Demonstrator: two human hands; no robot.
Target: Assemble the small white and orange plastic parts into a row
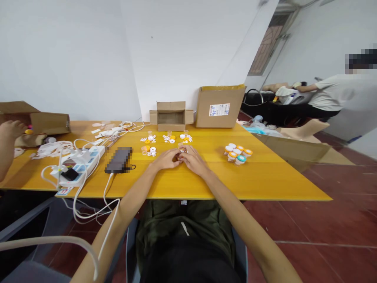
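My left hand (168, 159) and my right hand (192, 158) meet over the middle of the table, fingertips curled together. Whatever they pinch is small and mostly covered by the fingers. Just beyond them lie little piles of white pieces (152, 150), orange discs (147, 142) and small clear cups (169, 133). Off to the right of my right hand stands a cluster of clear jars with white, orange and teal lids (241, 159).
An open small carton (171, 117) and a large taped box (220, 107) stand along the wall. Left are a phone (119, 160), a power strip (85, 167) with loose cables, and another person's hand (11, 129) at a cardboard box (50, 122). A person (332, 92) sits far right.
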